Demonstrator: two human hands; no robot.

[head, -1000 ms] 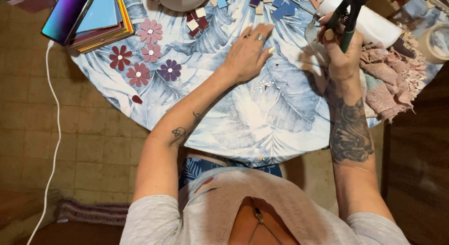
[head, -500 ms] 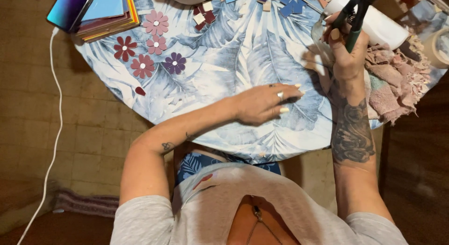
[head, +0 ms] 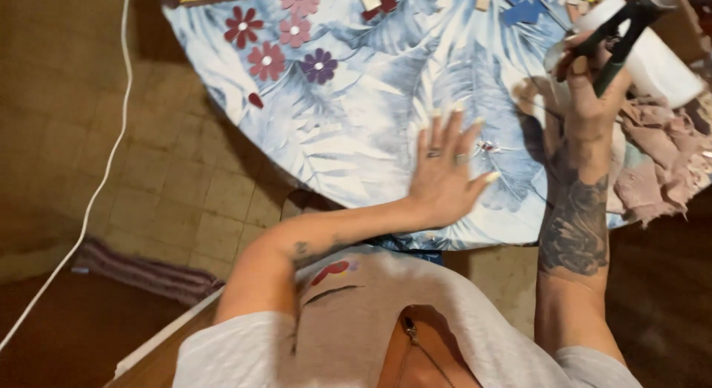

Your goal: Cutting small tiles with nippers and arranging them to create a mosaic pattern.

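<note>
My left hand (head: 445, 169) lies flat with fingers spread on the round table's blue leaf-print cloth (head: 348, 128), near its front edge, holding nothing. My right hand (head: 589, 88) is raised at the right and grips a pair of dark-handled pliers (head: 619, 32), whose handles point up and to the right. Just behind the pliers lies a white roll (head: 656, 62). A tiny shard (head: 488, 146) rests on the cloth between the two hands.
Red, pink and purple flower pieces (head: 278, 40) sit at the table's far left. Small tile pieces (head: 519, 6) lie along the top edge. A pink rag (head: 664, 166) is heaped at the right. A white cable (head: 96, 188) runs across the tiled floor.
My left hand slid from the far middle of the table back toward the near edge and turned fingers-up. The right hand kept holding the pliers.
</note>
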